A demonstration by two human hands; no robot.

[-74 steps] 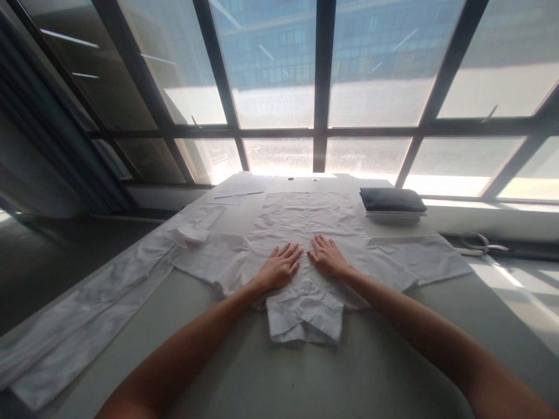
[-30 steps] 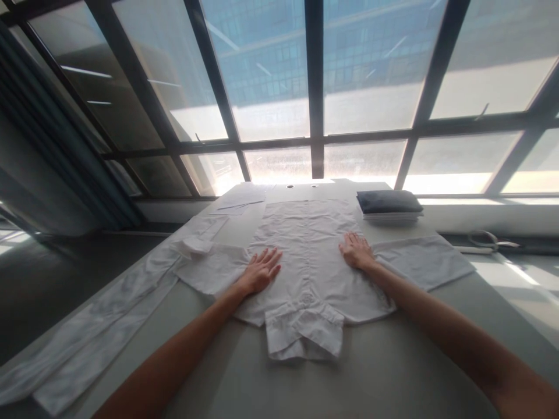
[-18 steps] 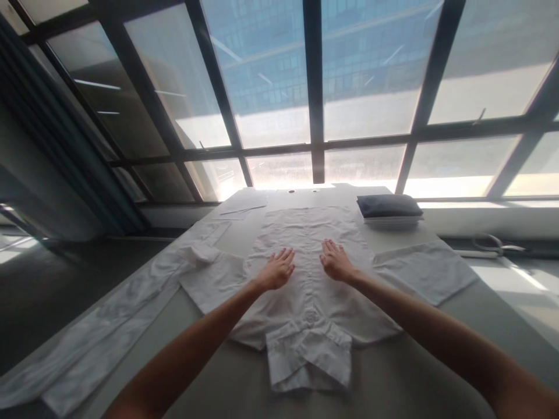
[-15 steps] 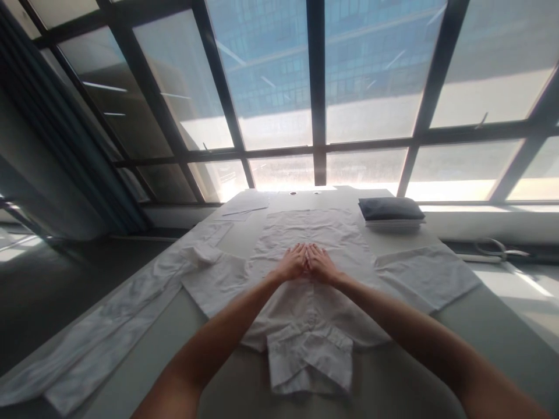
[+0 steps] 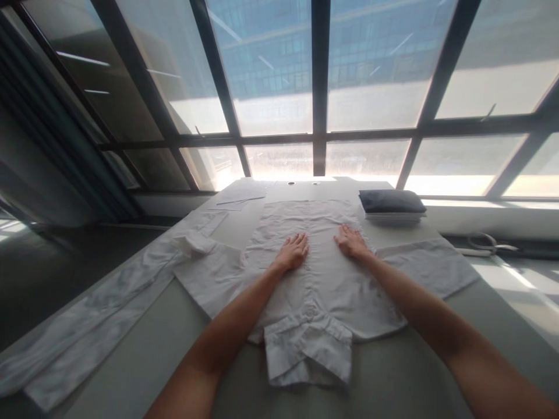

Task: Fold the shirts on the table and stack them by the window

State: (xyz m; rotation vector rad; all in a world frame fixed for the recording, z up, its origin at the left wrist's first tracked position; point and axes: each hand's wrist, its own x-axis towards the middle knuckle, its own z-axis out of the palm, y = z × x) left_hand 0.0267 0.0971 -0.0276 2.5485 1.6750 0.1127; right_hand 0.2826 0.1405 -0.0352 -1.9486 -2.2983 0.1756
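My left hand is flat on the white shirt, fingers straight and close together, palm down just left of the button placket. My right hand is flat too, fingers close together, palm down right of the placket. Neither pinches anything.

The shirt lies face up in the middle of the grey table, collar toward me and hem toward the window, with a short sleeve out to each side.

Hidden or unclear: my forearms cover parts of the shirt's shoulders. The long white cloth on the left runs out of view at the bottom-left corner. The object on the ledge at right is too small to identify. The window glare washes out the table's far edge.

Versus half a second ago: hands were touching at the placket, now they're apart, spread outward. Shirt position unchanged.

No readable writing or labels anywhere, including on the dark folded stack at the far right.
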